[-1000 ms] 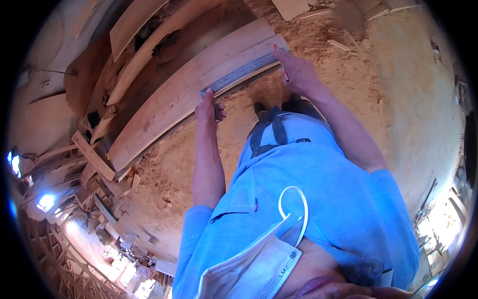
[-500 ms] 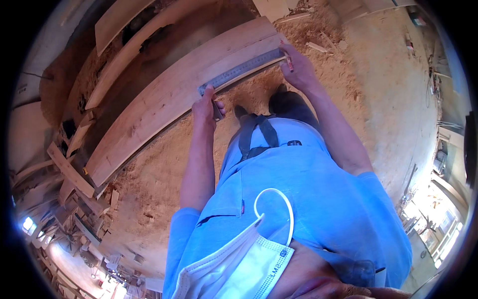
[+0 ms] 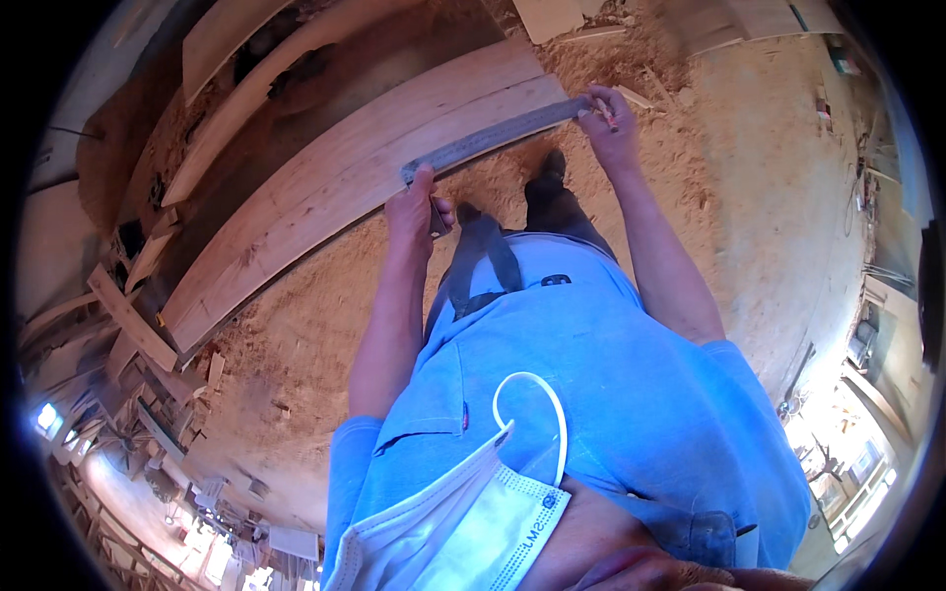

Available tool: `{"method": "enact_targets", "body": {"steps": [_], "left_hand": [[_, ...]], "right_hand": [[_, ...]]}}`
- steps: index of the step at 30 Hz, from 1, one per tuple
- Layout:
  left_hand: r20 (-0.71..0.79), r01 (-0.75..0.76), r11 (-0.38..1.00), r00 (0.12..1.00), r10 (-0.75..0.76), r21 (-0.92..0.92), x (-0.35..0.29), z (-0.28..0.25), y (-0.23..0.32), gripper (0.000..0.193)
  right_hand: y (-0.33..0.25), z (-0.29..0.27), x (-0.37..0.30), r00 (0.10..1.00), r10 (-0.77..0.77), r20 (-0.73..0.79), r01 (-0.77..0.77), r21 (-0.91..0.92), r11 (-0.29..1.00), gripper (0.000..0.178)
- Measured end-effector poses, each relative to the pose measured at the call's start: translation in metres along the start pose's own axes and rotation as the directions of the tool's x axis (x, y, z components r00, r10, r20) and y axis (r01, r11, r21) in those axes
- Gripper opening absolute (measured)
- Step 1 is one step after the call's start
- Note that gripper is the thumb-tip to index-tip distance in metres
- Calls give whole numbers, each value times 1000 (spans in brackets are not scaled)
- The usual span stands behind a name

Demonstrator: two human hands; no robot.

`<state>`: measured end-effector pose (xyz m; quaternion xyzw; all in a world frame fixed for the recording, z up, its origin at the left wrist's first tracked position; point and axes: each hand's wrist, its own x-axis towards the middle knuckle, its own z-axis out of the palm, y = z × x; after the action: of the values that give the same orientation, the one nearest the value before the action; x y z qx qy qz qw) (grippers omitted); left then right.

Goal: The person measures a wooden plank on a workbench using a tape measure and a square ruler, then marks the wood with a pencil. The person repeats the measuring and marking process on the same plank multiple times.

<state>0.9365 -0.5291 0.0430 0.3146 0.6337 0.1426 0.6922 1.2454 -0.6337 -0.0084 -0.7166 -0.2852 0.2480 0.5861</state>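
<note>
Pressing metal ruler (image 3: 488, 140) onto plank (image 3: 325, 197) | left hand (image 3: 414, 205) fingers clenched on it | right hand (image 3: 609, 118) fingers pinching pencil (image 3: 603, 110)

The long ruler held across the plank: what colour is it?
Grey metal ruler, seen in the head view.

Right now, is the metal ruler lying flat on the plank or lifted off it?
Flat, it appears: the metal ruler lies along the plank edge, left hand pressing one end, right hand at the other.

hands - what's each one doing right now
Left hand: closed on the near end of the metal ruler.
Right hand: on the ruler's far end, gripping a pencil.
</note>
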Motion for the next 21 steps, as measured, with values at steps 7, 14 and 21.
{"method": "enact_targets", "body": {"steps": [7, 14, 21], "left_hand": [[-30, 14, 999, 999, -13, 35, -3, 37, 5, 47], [-42, 22, 999, 999, -21, 24, -5, 52, 7, 47], [-39, 58, 998, 998, -58, -2, -2, 56, 5, 47]], "right_hand": [[-9, -16, 20, 924, 378, -52, -348, 293, 890, 32], [0, -22, 21, 848, 530, 30, -462, 532, 710, 26], [1, -25, 22, 793, 586, 166, -545, 624, 560, 19]]}}
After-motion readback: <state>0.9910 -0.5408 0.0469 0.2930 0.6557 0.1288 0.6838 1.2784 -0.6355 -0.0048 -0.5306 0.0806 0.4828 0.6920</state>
